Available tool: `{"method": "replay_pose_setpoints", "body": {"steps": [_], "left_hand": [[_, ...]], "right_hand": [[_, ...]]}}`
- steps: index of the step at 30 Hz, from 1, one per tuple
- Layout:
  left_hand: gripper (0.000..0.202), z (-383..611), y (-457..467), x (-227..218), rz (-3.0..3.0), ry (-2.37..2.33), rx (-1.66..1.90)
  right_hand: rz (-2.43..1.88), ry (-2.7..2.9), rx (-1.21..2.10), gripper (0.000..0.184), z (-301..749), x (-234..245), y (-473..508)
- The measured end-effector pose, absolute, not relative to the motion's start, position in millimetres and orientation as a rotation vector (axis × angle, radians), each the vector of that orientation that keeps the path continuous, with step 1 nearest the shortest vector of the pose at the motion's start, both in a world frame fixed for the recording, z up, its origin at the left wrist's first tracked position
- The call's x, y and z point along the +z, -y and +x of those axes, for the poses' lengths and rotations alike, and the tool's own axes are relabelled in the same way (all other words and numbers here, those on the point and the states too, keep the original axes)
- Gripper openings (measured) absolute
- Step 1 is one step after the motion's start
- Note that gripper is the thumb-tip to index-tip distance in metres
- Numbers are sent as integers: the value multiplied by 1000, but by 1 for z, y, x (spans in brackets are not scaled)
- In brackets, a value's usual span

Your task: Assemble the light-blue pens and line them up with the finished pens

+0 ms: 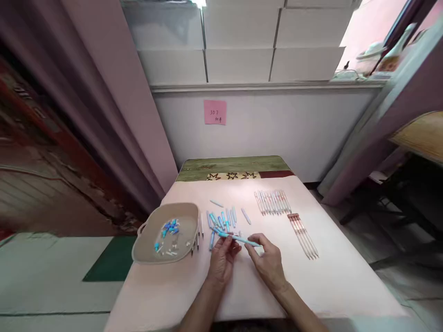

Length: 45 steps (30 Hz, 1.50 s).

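Note:
A slim light-blue pen [242, 239] is held between my two hands above the pale tabletop. My left hand [220, 263] pinches it near its bright blue left end. The fingertips of my right hand [269, 262] close around its right end. Just beyond my hands lies a loose group of blue and lilac pen barrels [232, 216]. One lilac barrel [246, 216] rests apart from the group. A few small pale pieces near my left fingers are too small to name.
A beige basin [138, 251] with small blue and white parts stands at the left. Thin dark-tipped rods [198, 235] lie beside it. Toward the right are a row of pens [272, 203] and several pinkish pens [303, 236]. A white wall rises behind the table.

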<state>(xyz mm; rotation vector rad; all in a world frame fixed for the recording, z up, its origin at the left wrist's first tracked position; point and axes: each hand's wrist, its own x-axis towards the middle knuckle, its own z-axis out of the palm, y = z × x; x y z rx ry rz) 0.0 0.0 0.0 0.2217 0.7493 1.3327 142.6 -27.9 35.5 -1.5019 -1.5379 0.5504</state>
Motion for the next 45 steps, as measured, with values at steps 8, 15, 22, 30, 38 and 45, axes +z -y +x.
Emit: {"method": "replay_pose_setpoints", "body": {"steps": [8,15,22,30,38,45], "left_hand": [[19,-3,-1,-6,321,-694,1353],[18,-3,-3,-7,311,-676,1369],[18,-4,-1,-7,335,-680,1355],[20,-4,-2,-8,349,-657,1350],[18,-2,-1,-10,402,-652,1355],[17,-6,1,-5,378,-596,1334]], "right_hand": [[-1566,1548,546,21,136,34,35],[-1595,1557,490,32,136,32,40],[-1663,1579,498,31,133,34,42],[-1617,1615,355,16,132,32,41],[-1657,1685,295,33,131,29,42],[-1656,1655,187,23,128,25,46]]}}
